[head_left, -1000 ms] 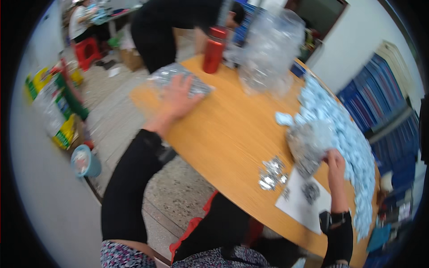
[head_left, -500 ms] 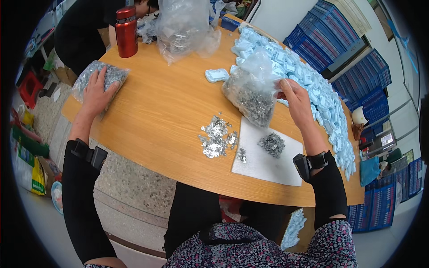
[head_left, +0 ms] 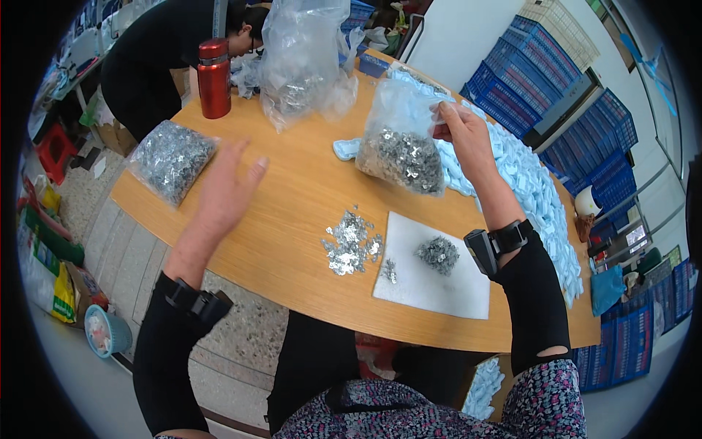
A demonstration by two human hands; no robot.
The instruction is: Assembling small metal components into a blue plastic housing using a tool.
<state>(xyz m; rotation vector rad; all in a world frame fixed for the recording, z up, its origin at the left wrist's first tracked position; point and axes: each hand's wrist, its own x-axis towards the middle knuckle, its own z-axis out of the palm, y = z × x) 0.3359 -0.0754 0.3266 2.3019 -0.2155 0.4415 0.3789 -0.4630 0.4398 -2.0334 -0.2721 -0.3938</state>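
Observation:
My right hand (head_left: pixel 462 134) pinches the top corner of a clear plastic bag (head_left: pixel 401 150), its lower half filled with small silver metal parts. The bag hangs above the table, beyond a white sheet (head_left: pixel 401 284). My left hand (head_left: pixel 225 192) is in mid-air with its fingers apart, slightly blurred and holding nothing. To its left lies a full clear bag of metal parts (head_left: pixel 172 161), flat on the table's left end. A loose spread of shiny metal pieces (head_left: pixel 349 243) rests left of the sheet. On the sheet sit a grey heap of parts (head_left: pixel 438 255) and a smaller cluster (head_left: pixel 390 271).
Pale blue plastic pieces (head_left: pixel 530 183) are piled along the table's right side. A red flask (head_left: pixel 214 79) and a large clear bag (head_left: pixel 301 66) stand at the back. Another person (head_left: pixel 164 55) bends over beyond the far left corner. Blue crates (head_left: pixel 523 73) are stacked at right.
My left hand has lifted off the flat bag and moved right, toward me. My right hand has raised its bag slightly, up and to the left.

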